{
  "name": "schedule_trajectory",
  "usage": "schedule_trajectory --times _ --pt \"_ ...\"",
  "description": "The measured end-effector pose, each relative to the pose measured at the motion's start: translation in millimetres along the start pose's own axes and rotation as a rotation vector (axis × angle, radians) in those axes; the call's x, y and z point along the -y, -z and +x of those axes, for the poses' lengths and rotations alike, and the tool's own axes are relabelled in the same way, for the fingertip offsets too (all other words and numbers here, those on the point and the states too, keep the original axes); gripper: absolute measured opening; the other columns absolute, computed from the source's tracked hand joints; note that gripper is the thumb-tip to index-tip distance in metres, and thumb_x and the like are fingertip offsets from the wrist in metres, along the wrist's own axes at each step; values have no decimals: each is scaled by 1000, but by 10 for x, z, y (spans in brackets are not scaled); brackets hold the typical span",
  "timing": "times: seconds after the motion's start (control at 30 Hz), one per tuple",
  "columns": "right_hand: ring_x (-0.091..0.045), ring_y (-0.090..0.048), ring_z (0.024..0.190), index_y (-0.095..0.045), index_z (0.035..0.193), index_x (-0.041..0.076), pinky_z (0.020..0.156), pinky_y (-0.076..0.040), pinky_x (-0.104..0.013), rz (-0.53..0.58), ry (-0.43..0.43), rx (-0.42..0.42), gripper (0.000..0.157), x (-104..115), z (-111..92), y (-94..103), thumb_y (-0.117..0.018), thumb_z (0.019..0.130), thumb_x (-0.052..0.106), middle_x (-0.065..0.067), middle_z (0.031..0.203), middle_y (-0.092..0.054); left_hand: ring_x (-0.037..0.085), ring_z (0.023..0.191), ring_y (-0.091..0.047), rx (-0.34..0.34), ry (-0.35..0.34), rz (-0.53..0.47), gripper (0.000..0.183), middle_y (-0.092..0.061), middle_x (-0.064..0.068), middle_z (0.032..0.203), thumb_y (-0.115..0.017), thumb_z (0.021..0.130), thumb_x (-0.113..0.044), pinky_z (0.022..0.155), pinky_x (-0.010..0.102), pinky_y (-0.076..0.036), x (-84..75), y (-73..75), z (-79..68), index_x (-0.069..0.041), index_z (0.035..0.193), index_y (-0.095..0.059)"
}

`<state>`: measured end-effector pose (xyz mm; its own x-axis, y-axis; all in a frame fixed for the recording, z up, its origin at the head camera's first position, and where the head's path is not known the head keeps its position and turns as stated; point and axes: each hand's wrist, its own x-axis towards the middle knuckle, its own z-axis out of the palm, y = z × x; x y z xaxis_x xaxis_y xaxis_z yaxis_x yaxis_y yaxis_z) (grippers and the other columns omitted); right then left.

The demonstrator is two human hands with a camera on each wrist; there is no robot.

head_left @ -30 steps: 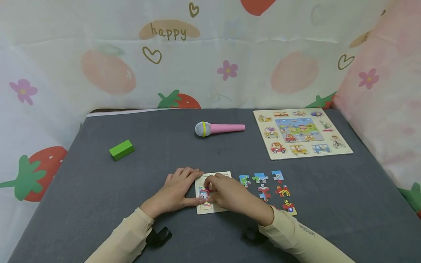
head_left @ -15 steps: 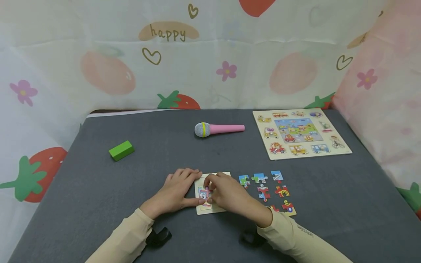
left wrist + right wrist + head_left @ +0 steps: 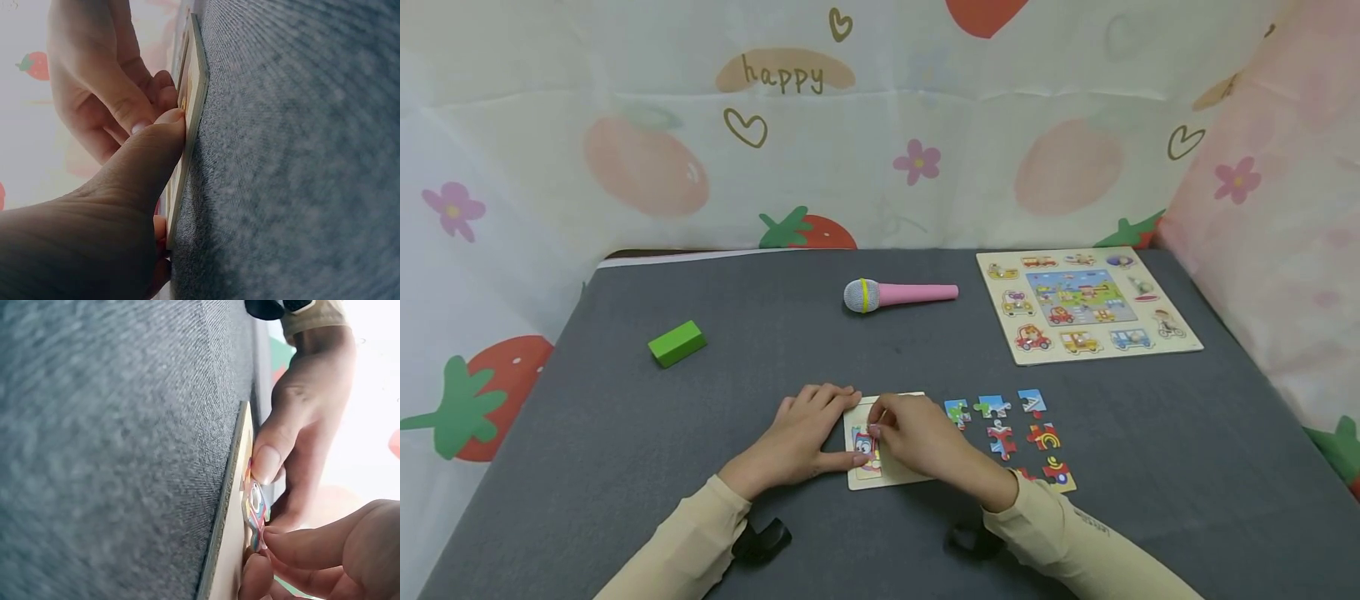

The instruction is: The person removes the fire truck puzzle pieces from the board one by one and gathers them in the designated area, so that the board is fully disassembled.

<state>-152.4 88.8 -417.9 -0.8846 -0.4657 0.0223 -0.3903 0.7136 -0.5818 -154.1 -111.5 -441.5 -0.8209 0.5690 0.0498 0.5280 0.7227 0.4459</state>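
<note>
In the head view a small wooden puzzle board [image 3: 895, 475] lies at the front middle of the dark table. My left hand [image 3: 801, 437] rests along its left side, fingers stretched to the far corner and thumb pressing on the picture. Over the board, my right hand [image 3: 925, 433] pinches the edge of a colourful jigsaw piece [image 3: 256, 503] between thumb and fingers. That piece tilts up a little from the board in the right wrist view, close by the left thumb. From the left wrist view, the left thumb hides most of the picture.
Several loose jigsaw pieces [image 3: 1002, 437] lie right of the board, some partly under the right forearm. Behind are a pink toy microphone [image 3: 917, 292] and a larger vehicle puzzle board [image 3: 1007, 329]. A green block [image 3: 677, 342] sits at the left.
The right thumb and fingertips have shifted slightly up and away along the piece, showing more of the picture. The left hand has kept its place on the board.
</note>
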Motion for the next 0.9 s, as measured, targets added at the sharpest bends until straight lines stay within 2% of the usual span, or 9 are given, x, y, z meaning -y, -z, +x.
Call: schedule_trajectory --times 0.33,0.7,0.9 --pt "-8 -47 59 -66 81 11 55 -38 -22 54 -28 19 9 -25 32 14 -67 89 9 4 69 -59 29 125 -41 -1 -5 2 76 -47 5 140 -68 83 -54 89 46 -33 1 1 -8 -11 142 -47" --pt "-8 -47 57 -66 79 12 51 -35 -22 94 -55 51 11 -35 65 20 -66 89 9 4 68 -59 29 126 -40 6 1 -5 76 -47 5 140 -68 83 -54 90 47 -33 -5 14 -7 -12 141 -47" --pt "-11 -49 62 -66 80 12 54 -37 -23 89 -59 58 10 -27 72 68 -67 89 9 2 71 -60 29 127 -40 14 9 -12 76 -46 5 141 -67 83 -55 91 47 -33 -4 9 -3 -12 142 -46"
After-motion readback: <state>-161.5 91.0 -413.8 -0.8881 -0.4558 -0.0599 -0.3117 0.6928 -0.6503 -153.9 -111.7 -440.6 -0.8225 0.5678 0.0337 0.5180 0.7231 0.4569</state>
